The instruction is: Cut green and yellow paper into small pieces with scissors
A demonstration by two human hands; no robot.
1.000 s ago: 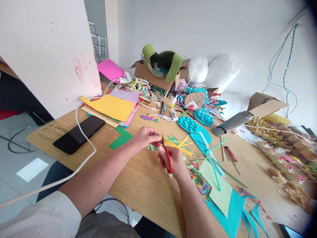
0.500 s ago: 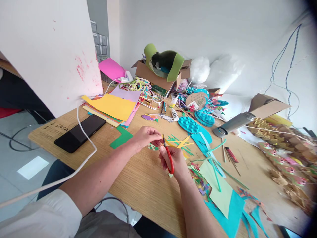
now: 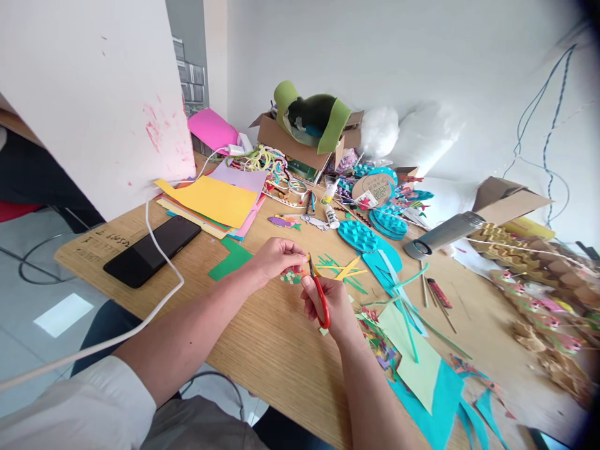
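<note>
My right hand [image 3: 330, 306] is closed round the red-handled scissors [image 3: 322, 303], whose blades point away from me at the left fingertips. My left hand [image 3: 280, 257] is pinched on a small yellow paper piece [image 3: 308, 256] beside the blade tips; most of that piece is hidden. Below the left fingers lie small pale green paper bits [image 3: 291, 278] on the table. Just beyond the right hand are thin green paper strips [image 3: 359, 285] and yellow paper strips [image 3: 350, 269].
At left lie a black phone [image 3: 152, 250], a white cable [image 3: 175, 275] and stacked coloured paper [image 3: 210, 201]. Blue foam pieces [image 3: 359, 237], a glue bottle [image 3: 332, 217] and a grey cylinder [image 3: 443, 234] are farther back. Light green paper [image 3: 417, 362] lies at right.
Both hands stay nearly in place, with the left still pinching and the right still on the scissors. The pale green bits under the left hand show a little more.
</note>
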